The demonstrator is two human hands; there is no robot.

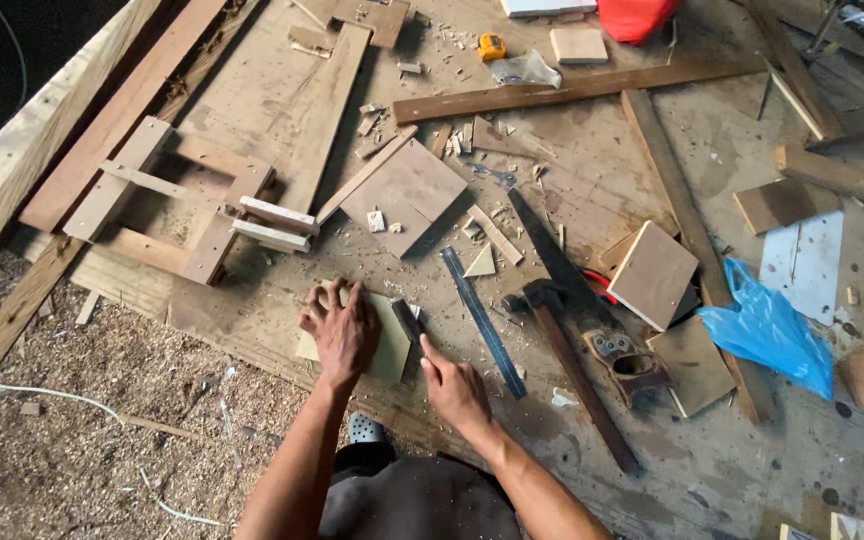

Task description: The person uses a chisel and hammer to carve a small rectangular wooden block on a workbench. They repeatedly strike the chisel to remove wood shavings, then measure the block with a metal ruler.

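On the workboard in front of me, my left hand lies flat, fingers spread, pressing down a pale thin panel. My right hand pinches a dark short tool against the panel's right edge; I judge I'm marking it. Steady pressure comes next. A steel ruler, hammer and handsaw lie just right.

Both forearms are bare to the elbow, with dark grey clothing and a grey perforated clog below.
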